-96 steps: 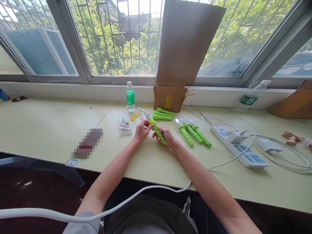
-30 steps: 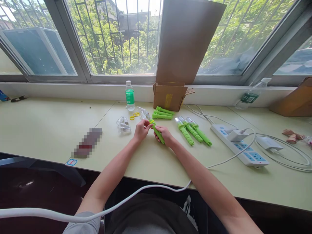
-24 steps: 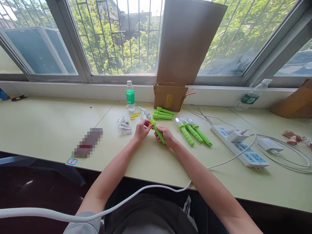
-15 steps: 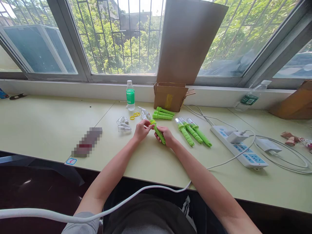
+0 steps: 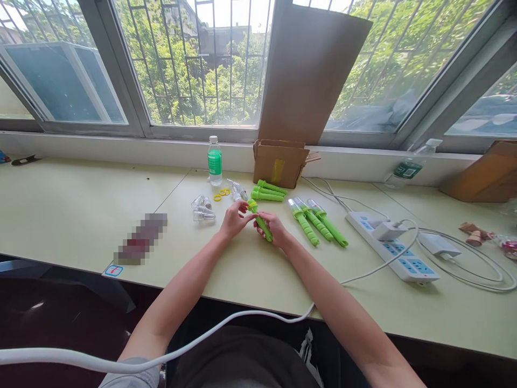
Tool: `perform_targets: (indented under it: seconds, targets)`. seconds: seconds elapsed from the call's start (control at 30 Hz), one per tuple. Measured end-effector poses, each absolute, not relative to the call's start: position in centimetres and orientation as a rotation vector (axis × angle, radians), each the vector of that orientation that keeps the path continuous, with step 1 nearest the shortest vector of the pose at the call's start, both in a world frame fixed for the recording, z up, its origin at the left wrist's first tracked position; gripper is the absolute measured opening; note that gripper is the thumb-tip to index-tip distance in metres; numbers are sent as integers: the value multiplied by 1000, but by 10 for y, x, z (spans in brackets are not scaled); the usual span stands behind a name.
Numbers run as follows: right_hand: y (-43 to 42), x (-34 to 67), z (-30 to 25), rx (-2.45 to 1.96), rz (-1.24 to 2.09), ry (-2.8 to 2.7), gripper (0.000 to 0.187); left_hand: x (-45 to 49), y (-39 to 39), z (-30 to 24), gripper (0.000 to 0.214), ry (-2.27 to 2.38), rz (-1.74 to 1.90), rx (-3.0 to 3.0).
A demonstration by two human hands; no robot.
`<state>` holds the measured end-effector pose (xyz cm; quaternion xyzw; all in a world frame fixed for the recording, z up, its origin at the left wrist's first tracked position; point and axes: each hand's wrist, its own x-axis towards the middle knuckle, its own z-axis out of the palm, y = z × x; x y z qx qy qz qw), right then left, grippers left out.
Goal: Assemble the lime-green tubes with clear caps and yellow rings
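Observation:
My right hand (image 5: 276, 225) is wrapped round a bright green ridged handle (image 5: 265, 229), which tilts with its wide threaded end up and to the left. At that end, the fingers of my left hand (image 5: 233, 220) pinch the collar, where a thin yellow band shows. Behind my hands lie several green handles (image 5: 269, 193) without clear tops. To the right, three green handles with clear tops (image 5: 309, 222) lie side by side. Clear plastic caps (image 5: 204, 215) and more clear caps (image 5: 237, 189) rest beyond my left hand, near a few yellow rings (image 5: 217, 198).
A water bottle (image 5: 215, 164) and a cardboard box (image 5: 278, 164) stand by the window sill. On the right lie a white power strip (image 5: 390, 245) with plugs and looped cables. A white cable (image 5: 250, 312) crosses in front of my body. A second bottle (image 5: 407, 168) leans at the back right.
My hands stay on the green handle, with the left fingers shifting slightly at its threaded end. The whole view has moved a little; the other things lie as before.

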<state>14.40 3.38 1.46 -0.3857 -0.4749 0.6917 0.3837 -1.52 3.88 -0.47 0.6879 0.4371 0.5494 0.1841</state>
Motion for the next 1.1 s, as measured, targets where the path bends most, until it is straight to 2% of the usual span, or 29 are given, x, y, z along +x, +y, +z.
perform_targets:
  seconds: [0.6, 0.77, 0.93, 1.1]
  targets:
    - [36, 147, 13, -973, 1870, -1226, 25, -17, 41, -1, 30, 1234, 1592, 1903]
    - [36, 142, 12, -1039, 1766, -1262, 29, -19, 43, -3, 30, 1270, 1601, 1891]
    - [32, 140, 14, -999, 1708, -1328, 19, -19, 42, -3, 30, 1273, 1611, 1877]
    - [30, 142, 17, -910, 1782, -1348, 23, -21, 42, -2, 30, 1274, 1637, 1862]
